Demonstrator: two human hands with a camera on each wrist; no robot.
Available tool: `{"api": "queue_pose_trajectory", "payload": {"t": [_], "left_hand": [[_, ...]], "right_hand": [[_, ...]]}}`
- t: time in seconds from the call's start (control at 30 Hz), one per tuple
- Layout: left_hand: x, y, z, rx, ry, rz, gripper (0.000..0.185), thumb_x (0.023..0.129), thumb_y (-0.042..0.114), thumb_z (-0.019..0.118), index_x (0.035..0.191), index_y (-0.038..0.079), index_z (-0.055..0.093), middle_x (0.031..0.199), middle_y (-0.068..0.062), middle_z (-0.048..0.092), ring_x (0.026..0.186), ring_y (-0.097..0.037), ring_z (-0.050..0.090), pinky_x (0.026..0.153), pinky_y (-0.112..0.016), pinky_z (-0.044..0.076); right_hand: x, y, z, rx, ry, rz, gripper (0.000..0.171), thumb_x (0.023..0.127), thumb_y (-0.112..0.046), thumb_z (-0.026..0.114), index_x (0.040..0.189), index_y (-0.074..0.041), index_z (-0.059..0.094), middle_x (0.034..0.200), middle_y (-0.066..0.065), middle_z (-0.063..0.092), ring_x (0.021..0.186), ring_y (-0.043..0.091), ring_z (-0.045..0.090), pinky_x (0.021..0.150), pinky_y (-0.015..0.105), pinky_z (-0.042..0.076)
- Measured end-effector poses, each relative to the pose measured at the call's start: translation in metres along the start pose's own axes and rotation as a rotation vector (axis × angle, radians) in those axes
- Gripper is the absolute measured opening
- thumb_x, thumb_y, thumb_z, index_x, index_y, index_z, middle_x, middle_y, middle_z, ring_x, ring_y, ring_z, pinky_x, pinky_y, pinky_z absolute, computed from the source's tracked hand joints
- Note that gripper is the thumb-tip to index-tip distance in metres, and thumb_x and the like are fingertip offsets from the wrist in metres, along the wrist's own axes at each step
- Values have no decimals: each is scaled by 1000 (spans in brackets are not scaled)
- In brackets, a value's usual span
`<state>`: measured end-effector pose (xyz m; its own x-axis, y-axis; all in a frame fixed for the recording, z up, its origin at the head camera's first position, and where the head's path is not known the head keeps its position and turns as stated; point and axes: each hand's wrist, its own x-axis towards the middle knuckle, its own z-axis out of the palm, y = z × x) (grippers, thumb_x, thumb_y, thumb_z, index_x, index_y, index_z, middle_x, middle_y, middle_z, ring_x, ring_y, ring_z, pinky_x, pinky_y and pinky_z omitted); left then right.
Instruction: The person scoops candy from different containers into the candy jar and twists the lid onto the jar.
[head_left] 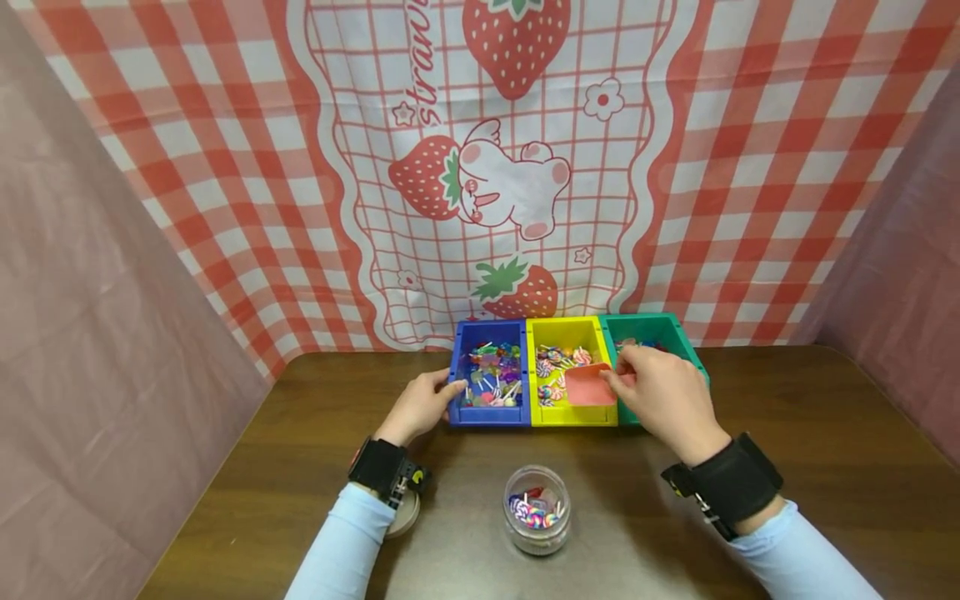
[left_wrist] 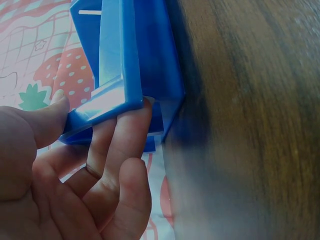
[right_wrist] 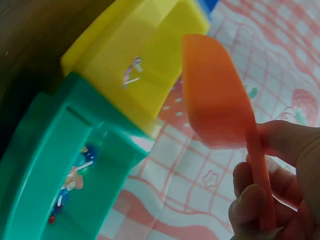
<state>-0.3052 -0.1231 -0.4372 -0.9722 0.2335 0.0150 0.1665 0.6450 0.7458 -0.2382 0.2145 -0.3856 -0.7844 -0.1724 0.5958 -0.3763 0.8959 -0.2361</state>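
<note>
My left hand (head_left: 420, 406) grips the side rim of the blue bin (head_left: 489, 420), thumb on top and fingers curled under its lip in the left wrist view. Colourful lollipop-shaped charms and beads lie inside. In my right hand (head_left: 669, 402) is a coral-orange scoop (right_wrist: 215, 90), pinched by its handle between thumb and fingers. The scoop's head hangs over the right side of the yellow bin (head_left: 573, 420), which holds swirl lollipop charms (head_left: 555, 360). The green bin (head_left: 692, 354), partly hidden behind my right hand, has small pieces at its bottom.
A clear round jar (head_left: 537, 537) with charms in it stands on the wooden table (head_left: 300, 467), in front of the bins. Near my left wrist lies a pale lid (head_left: 406, 518), partly covered by the arm. A strawberry-print cloth (head_left: 525, 167) hangs right behind the bins.
</note>
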Motion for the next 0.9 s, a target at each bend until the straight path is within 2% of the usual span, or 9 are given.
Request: {"api": "queue_pose_trajectory", "payload": {"t": [0.23,0.37,0.5,0.67,0.9], "left_hand": [[-2,1,-2,-2,3,-5,49,102,40,57,141,10,58,71,-2,64,65,-27,66,60,-32,44],[-2,2,0,3,-2,-7,48,102,38,58,141,11,58,69,-2,64,65,-27,66,63,-33,45],[-1,2,1,7,-9,-10,49,102,39,57,142,11,57,68,-2,64,64,-26,66,63,-33,45],[-1,2,1,-3,-13,-16,50,102,41,57,142,11,57,67,-2,64,64,-27,65,62,-32,44],[-1,1,1,-7,-8,-15,51,101,41,57,142,11,57,67,-2,64,64,-26,65,61,-32,44]], "right_hand": [[14,0,17,-76,-102,36,32,84,-23,82,71,-12,55,59,1,40,50,19,42,46,32,35],[22,-1,30,-133,-123,-1,29,85,-21,80,73,-10,58,58,2,42,50,21,44,46,34,39],[29,-2,39,-177,-146,-34,22,84,-18,81,79,-5,63,61,6,52,50,23,49,46,38,46],[36,-2,45,-180,-205,-2,20,84,-17,80,83,-4,66,67,9,60,52,25,52,48,40,49],[45,-2,49,-150,-334,89,24,86,-22,80,91,-2,68,73,10,64,57,25,54,56,41,52]]}}
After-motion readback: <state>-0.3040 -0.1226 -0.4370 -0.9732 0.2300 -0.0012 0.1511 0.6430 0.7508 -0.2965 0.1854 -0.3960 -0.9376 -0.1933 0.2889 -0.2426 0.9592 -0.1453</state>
